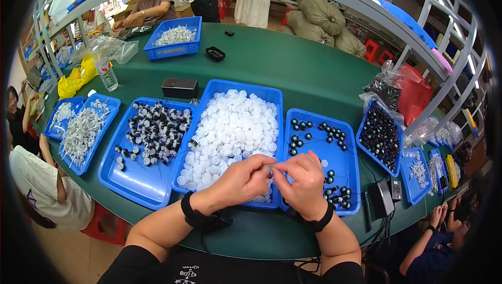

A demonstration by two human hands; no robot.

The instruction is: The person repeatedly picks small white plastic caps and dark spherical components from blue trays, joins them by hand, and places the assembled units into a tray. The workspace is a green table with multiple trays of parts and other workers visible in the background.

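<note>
My left hand (241, 179) and my right hand (303, 182) meet over the right edge of the tray of white caps. Both are closed in a pinch around a small pale translucent piece (269, 169), mostly hidden by the fingers. Below them, a deep blue tray (213, 86) is heaped with round white plastic caps (238, 122). To the right, another blue tray (319, 116) holds small dark round parts with thin wires (339, 199) and a loose white cap (324, 163). The blue tray on the left (137, 183) contains dark-and-white wired assemblies (157, 132).
Further trays hold white stemmed parts (83, 132) at left and dark wired parts (383, 137) at right. A black box (180, 88) and a water bottle (107, 76) stand beyond. Black adapters (381, 199) with cables lie right. Other people sit around the green table (272, 54).
</note>
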